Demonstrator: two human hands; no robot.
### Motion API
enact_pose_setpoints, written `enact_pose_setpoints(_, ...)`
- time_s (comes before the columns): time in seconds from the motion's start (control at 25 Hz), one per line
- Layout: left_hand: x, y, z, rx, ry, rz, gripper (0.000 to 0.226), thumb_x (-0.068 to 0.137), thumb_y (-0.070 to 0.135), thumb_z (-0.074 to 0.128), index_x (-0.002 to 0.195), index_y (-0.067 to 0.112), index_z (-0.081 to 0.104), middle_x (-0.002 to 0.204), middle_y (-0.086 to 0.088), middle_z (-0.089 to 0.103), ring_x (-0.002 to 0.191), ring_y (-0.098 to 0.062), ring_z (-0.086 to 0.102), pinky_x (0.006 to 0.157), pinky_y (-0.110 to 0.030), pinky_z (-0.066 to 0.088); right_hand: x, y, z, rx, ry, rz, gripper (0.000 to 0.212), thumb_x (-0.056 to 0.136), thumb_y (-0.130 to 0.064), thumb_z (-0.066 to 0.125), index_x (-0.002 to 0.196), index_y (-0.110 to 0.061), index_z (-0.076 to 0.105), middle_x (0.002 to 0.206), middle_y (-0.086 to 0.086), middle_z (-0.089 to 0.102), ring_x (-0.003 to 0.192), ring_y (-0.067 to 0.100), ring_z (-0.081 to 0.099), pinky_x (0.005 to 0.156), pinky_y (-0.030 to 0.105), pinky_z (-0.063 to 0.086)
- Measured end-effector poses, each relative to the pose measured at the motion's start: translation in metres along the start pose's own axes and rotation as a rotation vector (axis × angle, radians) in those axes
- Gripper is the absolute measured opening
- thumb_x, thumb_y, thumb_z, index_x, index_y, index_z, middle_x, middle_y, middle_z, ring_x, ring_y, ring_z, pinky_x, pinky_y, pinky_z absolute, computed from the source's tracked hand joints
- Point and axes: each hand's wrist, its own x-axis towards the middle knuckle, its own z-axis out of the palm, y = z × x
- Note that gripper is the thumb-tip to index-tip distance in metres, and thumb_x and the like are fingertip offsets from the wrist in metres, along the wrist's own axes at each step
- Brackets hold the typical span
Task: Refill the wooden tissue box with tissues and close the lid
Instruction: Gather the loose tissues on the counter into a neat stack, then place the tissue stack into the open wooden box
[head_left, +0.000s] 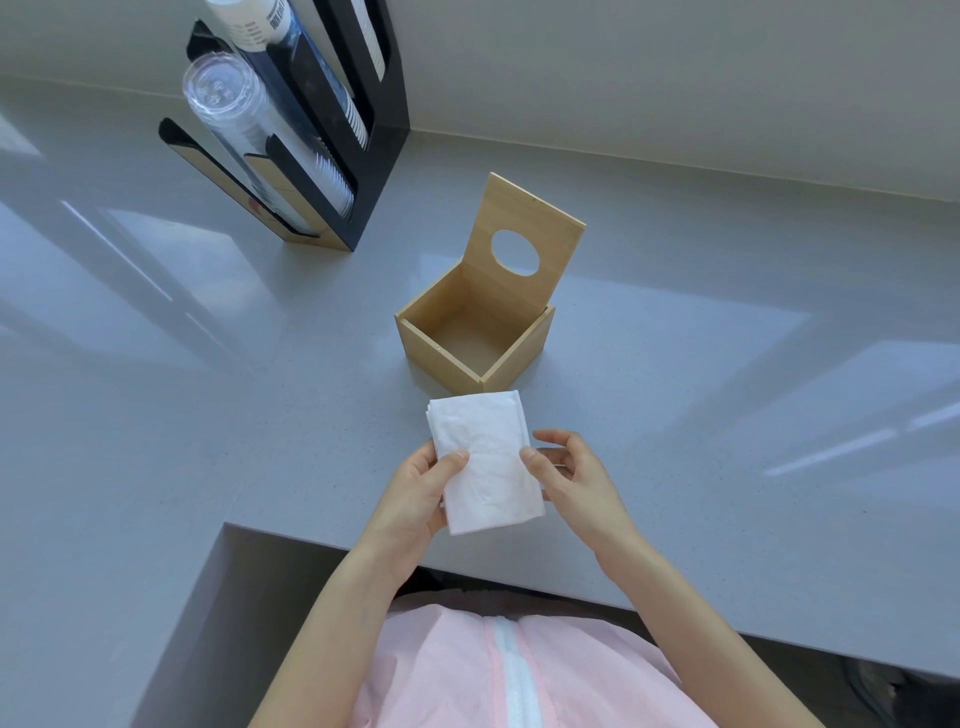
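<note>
The wooden tissue box (445, 358) stands on the grey counter with nothing inside it. Its lid (524, 236), pierced by a round hole, is tipped upright at the back. Just in front of the box I hold a white stack of folded tissues (483, 462) above the counter. My left hand (415, 493) grips the stack's left edge, thumb on top. My right hand (576, 478) pinches the right edge with the thumb, its fingers spread behind the stack.
A black cup dispenser (363, 156) with stacked clear cups (249, 119) stands at the back left near the wall. The counter (727, 415) has a cut-out edge close to my body, below my hands.
</note>
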Motion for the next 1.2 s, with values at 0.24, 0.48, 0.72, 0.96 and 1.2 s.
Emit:
enact_pose_setpoints(0.24,-0.001,0.008,0.006,-0.129,0.022,0.102,0.022,0.093,0.017,0.046,0.108,0.022,0.061,0.104,-0.002,0.071,0.097,-0.02,0.067,0.089,-0.038,0.051,-0.004,-0.004,0.004,-0.012,-0.145,0.156,0.053,0.083,-0.054,0.052,0.121,-0.016,0.053,0.118,-0.003,0.063,0.105,0.011,0.06,0.095,0.032,0.05)
enact_pose_setpoints(0.48,-0.003,0.01,0.003,-0.2,-0.025,0.175,0.021,0.084,0.02,0.057,0.104,0.024,0.06,0.095,0.002,0.069,0.086,-0.013,0.067,0.07,-0.024,0.057,-0.005,-0.013,0.01,0.282,-0.126,0.048,0.028,0.087,-0.025,0.059,0.11,-0.008,0.062,0.11,0.009,0.069,0.104,0.02,0.064,0.088,0.028,0.053)
enact_pose_setpoints(0.72,-0.001,0.012,-0.012,-0.187,0.054,0.231,0.024,0.076,0.028,0.062,0.098,0.022,0.058,0.088,0.006,0.066,0.082,-0.009,0.063,0.068,-0.022,0.057,-0.006,-0.022,0.006,0.148,-0.074,-0.067,0.005,0.086,-0.013,0.062,0.089,-0.016,0.06,0.087,0.003,0.064,0.086,0.019,0.061,0.087,0.037,0.053)
enact_pose_setpoints(0.96,0.006,0.024,-0.026,0.08,0.095,0.206,0.013,0.085,0.019,0.058,0.097,0.021,0.062,0.085,0.01,0.069,0.072,0.0,0.067,0.064,-0.018,0.058,0.003,-0.026,0.004,0.02,0.0,-0.142,0.015,0.083,-0.017,0.065,0.082,-0.029,0.057,0.082,-0.007,0.066,0.081,0.016,0.062,0.077,0.031,0.051)
enact_pose_setpoints(1.2,0.028,0.057,-0.039,0.272,0.118,0.266,0.01,0.088,0.015,0.057,0.094,0.021,0.061,0.092,0.0,0.066,0.075,-0.008,0.064,0.064,-0.017,0.057,0.019,-0.045,0.004,0.088,0.017,-0.2,0.014,0.09,-0.013,0.056,0.084,-0.026,0.059,0.084,-0.006,0.064,0.078,0.014,0.068,0.062,0.011,0.056)
